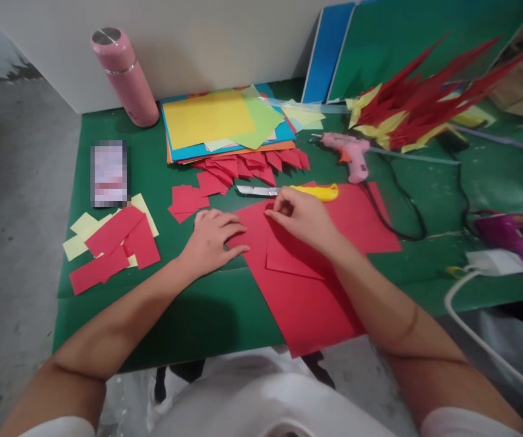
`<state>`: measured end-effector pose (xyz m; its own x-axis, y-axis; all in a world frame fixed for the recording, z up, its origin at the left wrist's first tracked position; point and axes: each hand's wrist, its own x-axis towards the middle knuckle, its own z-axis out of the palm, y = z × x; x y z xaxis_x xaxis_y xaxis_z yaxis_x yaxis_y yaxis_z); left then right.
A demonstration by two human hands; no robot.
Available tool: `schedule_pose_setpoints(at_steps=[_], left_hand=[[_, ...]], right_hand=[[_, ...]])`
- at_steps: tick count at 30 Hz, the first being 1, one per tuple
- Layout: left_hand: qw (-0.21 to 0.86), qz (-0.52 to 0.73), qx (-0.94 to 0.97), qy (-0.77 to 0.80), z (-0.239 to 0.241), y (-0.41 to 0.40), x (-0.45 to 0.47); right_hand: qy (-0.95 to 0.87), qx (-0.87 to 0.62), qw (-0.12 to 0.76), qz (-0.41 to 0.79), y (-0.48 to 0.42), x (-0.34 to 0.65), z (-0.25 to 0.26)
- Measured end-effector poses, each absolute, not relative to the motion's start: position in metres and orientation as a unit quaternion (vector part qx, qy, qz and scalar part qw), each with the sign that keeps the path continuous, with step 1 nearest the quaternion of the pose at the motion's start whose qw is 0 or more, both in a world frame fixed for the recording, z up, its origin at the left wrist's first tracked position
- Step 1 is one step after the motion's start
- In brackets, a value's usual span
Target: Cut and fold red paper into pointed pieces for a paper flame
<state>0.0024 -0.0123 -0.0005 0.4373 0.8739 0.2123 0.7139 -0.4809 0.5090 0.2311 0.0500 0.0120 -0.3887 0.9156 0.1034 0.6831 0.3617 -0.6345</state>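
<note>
My left hand lies with its fingers spread at the left edge of a large red paper sheet. Over that sheet, the thumb and index finger of my right hand are pinched together at the upper part of a smaller red paper piece; the pinched edge itself is mostly hidden. Just behind my right hand lies a yellow utility knife, its blade pointing left. Small cut red paper pieces rest beyond my left hand, and several folded red paper points lie behind the knife.
Coloured paper is stacked at the back. A pink bottle, a blurred-out phone-like object and red and yellow strips are on the left. Rightward are a pink glue gun with its cord, a red-yellow paper flame and a white plug.
</note>
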Motion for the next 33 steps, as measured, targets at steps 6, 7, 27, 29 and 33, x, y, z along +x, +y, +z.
schedule_pose_setpoints(at_steps=[6, 7, 27, 29, 33], left_hand=[[0.174, 0.231, 0.807, 0.515, 0.001, -0.013, 0.004], [0.182, 0.236, 0.801, 0.519, 0.002, -0.013, 0.004], [0.243, 0.281, 0.782, 0.501, 0.0, -0.009, 0.0], [0.242, 0.284, 0.783, 0.499, 0.0, -0.009, 0.0], [0.306, 0.329, 0.751, 0.484, -0.003, -0.008, -0.001]], right_hand=[[-0.903, -0.298, 0.223, 0.212, 0.046, 0.222, 0.013], [-0.913, -0.283, 0.212, 0.206, 0.046, 0.221, 0.013], [-0.935, -0.222, 0.253, 0.111, 0.047, 0.221, 0.004], [-0.935, -0.223, 0.262, 0.091, 0.045, 0.221, 0.006], [-0.929, -0.213, 0.293, 0.074, 0.043, 0.222, 0.008]])
